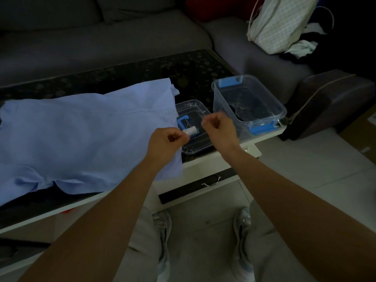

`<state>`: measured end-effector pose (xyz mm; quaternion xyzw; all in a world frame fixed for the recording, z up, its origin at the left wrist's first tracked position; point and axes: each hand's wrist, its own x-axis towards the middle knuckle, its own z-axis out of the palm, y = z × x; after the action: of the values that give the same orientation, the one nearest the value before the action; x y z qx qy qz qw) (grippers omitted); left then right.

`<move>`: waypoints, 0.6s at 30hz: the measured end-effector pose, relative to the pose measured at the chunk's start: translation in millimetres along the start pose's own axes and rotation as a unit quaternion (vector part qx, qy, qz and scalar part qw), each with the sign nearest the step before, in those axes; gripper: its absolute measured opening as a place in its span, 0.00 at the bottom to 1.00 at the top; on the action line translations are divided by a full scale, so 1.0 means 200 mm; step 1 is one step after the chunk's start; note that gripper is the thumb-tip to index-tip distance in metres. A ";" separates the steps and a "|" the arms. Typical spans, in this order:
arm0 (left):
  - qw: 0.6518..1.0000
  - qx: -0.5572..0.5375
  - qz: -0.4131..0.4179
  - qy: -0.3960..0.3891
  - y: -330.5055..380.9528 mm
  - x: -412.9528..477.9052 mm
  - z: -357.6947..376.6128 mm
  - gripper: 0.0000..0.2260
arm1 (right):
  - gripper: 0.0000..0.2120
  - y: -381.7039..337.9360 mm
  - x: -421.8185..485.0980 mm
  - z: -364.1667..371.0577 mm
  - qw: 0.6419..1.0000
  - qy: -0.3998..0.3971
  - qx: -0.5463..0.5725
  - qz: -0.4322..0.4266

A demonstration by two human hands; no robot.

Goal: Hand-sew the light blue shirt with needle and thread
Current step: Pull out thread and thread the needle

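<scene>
The light blue shirt point(81, 135) lies spread over the left half of the dark patterned table point(142, 72). My left hand point(166, 143) hovers at the shirt's right edge, fingers curled, pinching a thin needle or thread end near a white thread spool point(192, 131). The spool lies on a clear plastic lid point(195, 110) with a blue clip. My right hand point(220, 129) is raised over the lid with fingers curled in a pinch; the thread between the hands is too fine to see clearly.
A clear plastic box point(248, 106) with blue latches stands right of the lid, near the table's corner. A grey sofa point(101, 37) runs behind the table. A white bag point(278, 23) sits on the sofa's right. My knees and shoes are below the table's drawer point(203, 184).
</scene>
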<state>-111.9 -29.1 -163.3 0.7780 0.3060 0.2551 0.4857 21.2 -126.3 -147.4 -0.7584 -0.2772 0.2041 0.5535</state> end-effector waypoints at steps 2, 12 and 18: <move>1.000 0.013 0.003 -0.001 -0.01 0.00 -0.01 0.01 | 0.04 -0.01 -0.01 0.00 0.995 0.016 0.017 -0.093; 0.998 0.046 0.033 0.018 -0.02 -0.02 -0.04 0.03 | 0.08 0.02 -0.03 0.07 0.987 -0.155 -0.024 -0.012; 0.998 0.041 0.034 0.024 -0.03 -0.02 -0.05 0.03 | 0.03 0.05 -0.01 0.06 0.981 -0.166 -0.075 -0.061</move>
<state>-123.2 -24.4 -165.9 0.8009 0.3013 0.2776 0.4366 14.4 -121.0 -160.4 -0.7349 -0.4258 0.2717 0.4525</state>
